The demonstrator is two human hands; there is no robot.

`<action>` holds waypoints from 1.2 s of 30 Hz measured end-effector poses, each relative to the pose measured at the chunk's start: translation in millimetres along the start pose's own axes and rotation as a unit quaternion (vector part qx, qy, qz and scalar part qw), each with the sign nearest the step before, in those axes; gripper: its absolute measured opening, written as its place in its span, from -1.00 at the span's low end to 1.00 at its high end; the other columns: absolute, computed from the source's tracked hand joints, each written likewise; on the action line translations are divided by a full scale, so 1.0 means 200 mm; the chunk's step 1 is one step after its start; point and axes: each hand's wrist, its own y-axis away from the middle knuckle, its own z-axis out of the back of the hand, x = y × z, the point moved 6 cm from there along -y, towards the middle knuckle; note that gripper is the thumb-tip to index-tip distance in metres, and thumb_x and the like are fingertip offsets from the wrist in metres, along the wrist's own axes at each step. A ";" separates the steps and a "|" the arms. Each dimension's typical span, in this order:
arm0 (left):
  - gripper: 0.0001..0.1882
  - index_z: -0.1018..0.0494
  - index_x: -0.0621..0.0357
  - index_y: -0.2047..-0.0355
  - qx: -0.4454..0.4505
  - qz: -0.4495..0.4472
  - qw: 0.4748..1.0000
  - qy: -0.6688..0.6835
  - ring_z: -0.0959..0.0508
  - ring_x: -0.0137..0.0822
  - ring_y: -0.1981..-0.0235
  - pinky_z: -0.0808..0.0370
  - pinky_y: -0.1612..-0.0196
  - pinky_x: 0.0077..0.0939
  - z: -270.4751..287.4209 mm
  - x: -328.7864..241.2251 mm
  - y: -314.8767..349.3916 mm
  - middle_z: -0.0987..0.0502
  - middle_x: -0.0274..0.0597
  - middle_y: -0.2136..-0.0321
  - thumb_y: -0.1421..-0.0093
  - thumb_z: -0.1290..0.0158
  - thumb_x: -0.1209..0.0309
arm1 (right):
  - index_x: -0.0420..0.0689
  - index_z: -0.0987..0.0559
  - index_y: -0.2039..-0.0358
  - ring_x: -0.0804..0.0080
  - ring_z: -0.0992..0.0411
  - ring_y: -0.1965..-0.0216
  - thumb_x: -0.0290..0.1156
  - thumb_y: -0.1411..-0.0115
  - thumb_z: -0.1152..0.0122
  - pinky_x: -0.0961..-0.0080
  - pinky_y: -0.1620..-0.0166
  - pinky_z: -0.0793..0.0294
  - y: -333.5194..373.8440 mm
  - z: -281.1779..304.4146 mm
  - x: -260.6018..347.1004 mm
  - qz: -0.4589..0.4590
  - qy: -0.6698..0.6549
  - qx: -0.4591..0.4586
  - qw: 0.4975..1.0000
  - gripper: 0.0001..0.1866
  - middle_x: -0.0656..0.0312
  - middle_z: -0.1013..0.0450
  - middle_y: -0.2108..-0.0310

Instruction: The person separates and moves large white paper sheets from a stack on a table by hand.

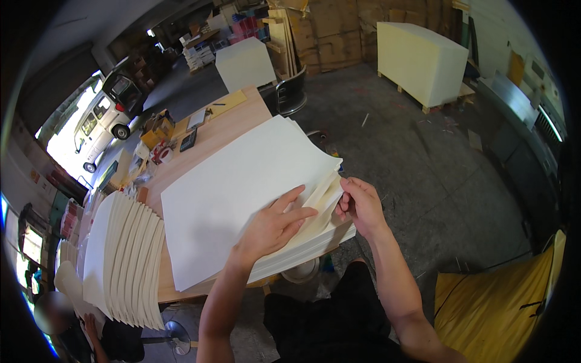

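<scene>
A thick stack of large white paper sheets [236,175] lies on the wooden table in front of me. My left hand [272,224] rests flat on the stack near its right edge, fingers spread. At the near right corner my right hand [361,204] has its fingers curled, thumb and fingertips pinching the raised edges of several sheets. Those sheets bend upward and fan apart between my hands. Below them the lower part of the stack [302,247] lies level.
Fanned paper bundles [124,254] overlap at the table's left, beside another person [91,330]. A calculator [188,140], tape roll [163,155] and cardboard box [156,128] sit farther along the table [236,118]. Large white pallet stacks [420,63] stand beyond. Yellow sheeting [496,302] lies at right.
</scene>
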 end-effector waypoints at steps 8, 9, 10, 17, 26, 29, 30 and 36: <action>-0.50 -0.62 -0.40 -0.13 -0.011 0.005 1.000 0.007 -0.59 -0.03 -0.11 -0.59 -0.12 -0.20 0.00 -0.01 0.00 -0.38 -0.05 -0.34 -0.14 -0.36 0.12 | -0.07 -0.40 0.55 0.53 -0.39 0.61 -0.23 -0.47 -0.12 0.56 0.54 -0.35 0.00 0.02 -0.01 0.000 -0.010 0.010 1.000 -0.59 0.32 -0.37 0.64; -0.50 -0.62 -0.40 -0.14 -0.007 0.009 1.000 0.008 -0.60 -0.04 -0.10 -0.59 -0.12 -0.21 0.00 -0.01 0.00 -0.37 -0.05 -0.35 -0.15 -0.35 0.13 | -0.07 -0.40 0.55 0.54 -0.38 0.62 -0.23 -0.47 -0.13 0.56 0.55 -0.35 0.00 0.02 -0.02 0.001 -0.008 0.009 1.000 -0.59 0.32 -0.37 0.64; -0.51 -0.61 -0.39 -0.14 -0.003 0.013 1.000 0.009 -0.60 -0.04 -0.09 -0.59 -0.12 -0.22 0.01 -0.01 0.00 -0.37 -0.04 -0.35 -0.16 -0.34 0.15 | -0.07 -0.40 0.55 0.55 -0.38 0.63 -0.22 -0.47 -0.13 0.56 0.57 -0.34 0.00 0.04 -0.02 0.013 0.010 0.000 1.000 -0.59 0.32 -0.37 0.64; -0.56 -0.62 -0.34 -0.11 -0.012 -0.013 1.000 -0.012 -0.61 -0.03 -0.09 -0.58 -0.13 -0.22 -0.01 0.03 0.02 -0.38 -0.06 -0.35 -0.20 -0.31 0.15 | -0.08 -0.41 0.58 0.54 -0.39 0.63 -0.25 -0.44 -0.16 0.56 0.57 -0.35 0.00 0.03 -0.02 0.004 0.017 -0.006 1.000 -0.59 0.31 -0.38 0.65; -0.41 -0.63 -0.18 -0.12 0.011 0.039 0.998 0.044 -0.53 0.02 -0.25 -0.50 -0.27 -0.22 0.00 -0.01 -0.01 -0.39 0.04 -0.33 -0.02 -0.48 0.28 | -0.11 -0.42 0.56 0.46 -0.41 0.58 -0.24 -0.42 -0.18 0.45 0.49 -0.36 0.11 0.07 0.06 0.164 0.245 -0.140 0.945 -0.61 0.28 -0.41 0.61; -0.40 -0.64 -0.17 -0.12 0.001 0.057 0.994 0.090 -0.52 0.00 -0.25 -0.48 -0.28 -0.23 0.00 0.01 0.00 -0.39 0.08 -0.33 -0.01 -0.48 0.31 | -0.11 -0.42 0.54 0.36 -0.39 0.58 -0.29 -0.30 -0.29 0.43 0.47 -0.33 0.35 -0.03 0.13 0.372 0.422 -0.166 0.810 -0.67 0.22 -0.40 0.59; -0.39 -0.63 -0.17 -0.13 0.002 0.055 0.994 0.093 -0.52 0.00 -0.25 -0.48 -0.28 -0.23 0.00 0.02 -0.01 -0.39 0.09 -0.32 -0.01 -0.48 0.32 | -0.12 -0.47 0.50 0.19 -0.45 0.46 -0.37 -0.15 -0.37 0.34 0.33 -0.41 0.36 -0.05 0.11 0.397 0.461 -0.133 0.782 -0.77 0.16 -0.43 0.50; -0.38 -0.61 -0.22 -0.16 0.007 0.017 0.999 0.038 -0.44 0.03 -0.30 -0.47 -0.29 -0.21 0.00 0.01 -0.01 -0.32 0.05 -0.37 -0.03 -0.45 0.28 | -0.11 -0.64 0.20 0.05 -0.45 -0.11 -0.33 -0.05 -0.36 0.04 -0.23 -0.32 0.33 -0.14 -0.04 0.374 0.562 0.039 0.737 -0.71 0.10 -0.53 0.05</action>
